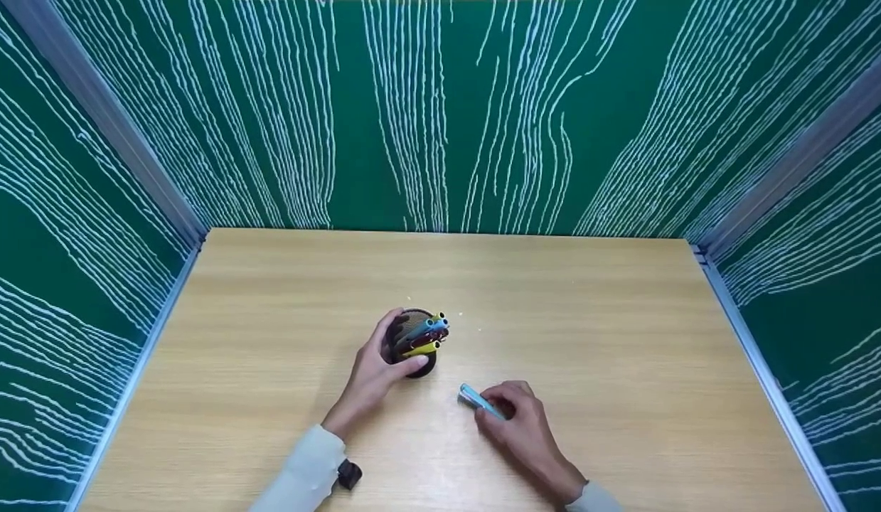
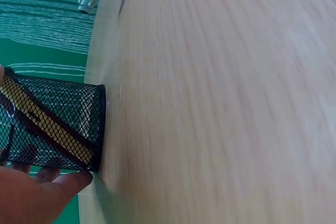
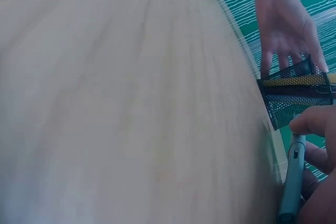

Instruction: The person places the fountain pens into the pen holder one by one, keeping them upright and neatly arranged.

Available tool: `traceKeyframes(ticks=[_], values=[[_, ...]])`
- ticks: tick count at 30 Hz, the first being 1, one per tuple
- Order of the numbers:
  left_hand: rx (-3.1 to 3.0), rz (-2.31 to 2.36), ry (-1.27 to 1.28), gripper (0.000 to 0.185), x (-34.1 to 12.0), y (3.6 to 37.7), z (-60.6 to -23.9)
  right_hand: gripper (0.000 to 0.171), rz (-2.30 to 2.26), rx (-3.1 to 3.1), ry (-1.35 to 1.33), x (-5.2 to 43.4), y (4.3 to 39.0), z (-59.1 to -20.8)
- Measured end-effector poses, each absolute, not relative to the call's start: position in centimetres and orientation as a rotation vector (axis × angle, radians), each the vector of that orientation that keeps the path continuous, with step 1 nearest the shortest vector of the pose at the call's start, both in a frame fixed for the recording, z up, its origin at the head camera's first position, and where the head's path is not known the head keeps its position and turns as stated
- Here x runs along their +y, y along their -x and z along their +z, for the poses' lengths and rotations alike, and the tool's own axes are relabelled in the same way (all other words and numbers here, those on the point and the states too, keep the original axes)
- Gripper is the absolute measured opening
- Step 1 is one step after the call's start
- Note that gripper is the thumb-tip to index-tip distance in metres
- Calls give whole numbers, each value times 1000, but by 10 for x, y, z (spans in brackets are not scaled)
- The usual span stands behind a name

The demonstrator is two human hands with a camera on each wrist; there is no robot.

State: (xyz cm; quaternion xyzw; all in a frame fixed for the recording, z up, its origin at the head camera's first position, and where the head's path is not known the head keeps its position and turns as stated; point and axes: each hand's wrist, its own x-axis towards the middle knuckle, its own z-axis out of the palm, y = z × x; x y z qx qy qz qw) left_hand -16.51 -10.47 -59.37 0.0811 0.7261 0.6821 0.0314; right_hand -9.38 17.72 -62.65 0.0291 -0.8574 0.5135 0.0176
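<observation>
My left hand [image 1: 372, 370] holds a black mesh pen cup [image 1: 424, 368] near the middle of the table, thumb on its near side and fingers round its far left side. Several pens lean in the cup toward the right, among them a yellow pen [image 1: 420, 350], light blue ones and dark ones. Through the mesh, the left wrist view shows a yellow pen [image 2: 50, 124] slanting down to the base. To the right and nearer, my right hand [image 1: 522, 423] pinches a light blue pen [image 1: 481, 400] between thumb and fingers, its free end toward the cup. The right wrist view shows this pen [image 3: 294, 182] close up.
The wooden table [image 1: 589, 306] is bounded by green panels [image 1: 483, 142] with white wavy lines at the back and both sides. Small white specks [image 1: 461, 313] lie just beyond the cup. A black device [image 1: 349, 474] sits at the left sleeve.
</observation>
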Motion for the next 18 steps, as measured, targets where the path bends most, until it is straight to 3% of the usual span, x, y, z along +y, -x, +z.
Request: traceKeyframes(ticks=[18], values=[[2183,2147,-252,96,-104,162,-589,14,1758,-2581,-1,188,97,-598]])
